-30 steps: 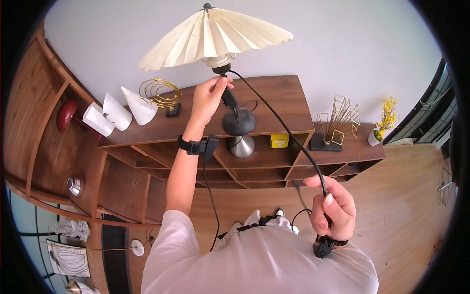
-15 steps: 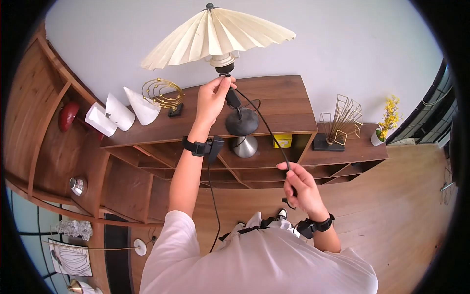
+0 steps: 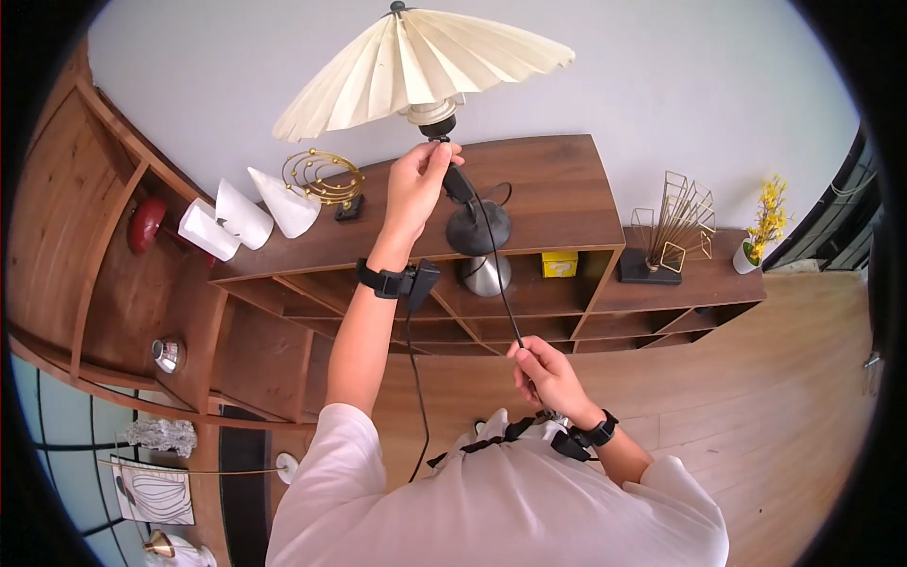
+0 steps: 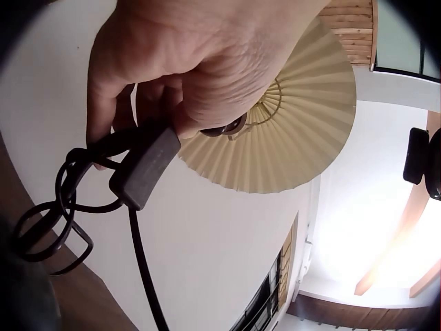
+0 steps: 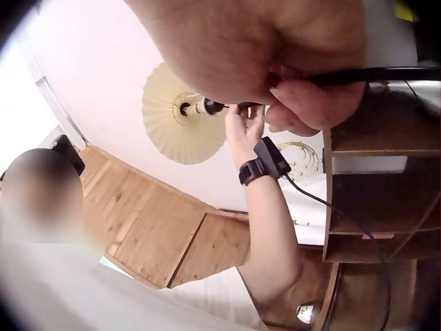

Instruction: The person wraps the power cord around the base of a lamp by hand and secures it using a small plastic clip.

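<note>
A lamp with a pleated cream shade (image 3: pixel 425 66) is held up by my left hand (image 3: pixel 416 184), whose thumb and fingers pinch it just below the black socket (image 3: pixel 437 128). A dark block (image 4: pixel 146 165) on the cord hangs beside that hand in the left wrist view, with looped cable (image 4: pixel 69 200) next to it. Lower and to the right, my right hand (image 3: pixel 553 378) pinches the black cord (image 3: pixel 503 274), which runs taut up toward the left hand. The dark round base (image 3: pixel 478 227) shows below the left hand, over the shelf.
A wooden shelf unit (image 3: pixel 557 189) stands against the wall. On it are white cones (image 3: pixel 283 203), a gold ring ornament (image 3: pixel 321 178), a wire sculpture (image 3: pixel 673 227) and yellow flowers in a white pot (image 3: pixel 746 257). A yellow box (image 3: pixel 559 264) sits inside a compartment.
My right hand has moved left and inward with the cord, which has gone from a wide curve to a nearly straight line. My left hand has kept its hold near the socket.
</note>
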Demonstrator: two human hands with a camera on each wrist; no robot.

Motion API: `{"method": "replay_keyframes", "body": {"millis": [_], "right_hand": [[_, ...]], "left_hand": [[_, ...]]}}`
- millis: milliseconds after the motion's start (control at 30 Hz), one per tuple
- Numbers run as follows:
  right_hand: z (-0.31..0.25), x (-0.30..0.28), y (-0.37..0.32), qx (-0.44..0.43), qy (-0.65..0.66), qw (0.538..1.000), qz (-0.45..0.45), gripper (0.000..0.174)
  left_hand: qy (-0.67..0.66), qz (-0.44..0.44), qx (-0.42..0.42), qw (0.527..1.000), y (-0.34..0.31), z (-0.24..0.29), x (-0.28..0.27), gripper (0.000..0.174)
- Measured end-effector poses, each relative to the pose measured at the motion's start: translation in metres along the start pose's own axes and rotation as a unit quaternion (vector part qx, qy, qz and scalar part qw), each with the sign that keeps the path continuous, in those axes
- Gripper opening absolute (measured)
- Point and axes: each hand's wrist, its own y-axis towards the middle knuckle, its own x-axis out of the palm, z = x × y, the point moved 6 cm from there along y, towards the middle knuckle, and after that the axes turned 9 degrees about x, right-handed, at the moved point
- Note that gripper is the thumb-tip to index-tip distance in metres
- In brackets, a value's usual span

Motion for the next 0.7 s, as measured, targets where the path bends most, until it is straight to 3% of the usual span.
{"method": "replay_keyframes", "body": {"millis": [300,467,700], "right_hand": [[0.010,0.005,0.009,0.009,-0.019,1.000,0.003,0.021],[0.028,-0.020,0.022,-0.009,0.003,0.999,0.045,0.023],[0.015,-0.051,0.016,-0.044,0.051,0.993,0.094,0.022]], "left_hand": [[-0.089,0.029,-0.021,0.995,0.000,-0.005,-0.003,0.037],[-0.084,0.034,-0.028,0.996,-0.001,-0.001,-0.002,0.045],[-0.093,0.018,-0.041,0.995,-0.001,-0.001,-0.001,0.040]]}}
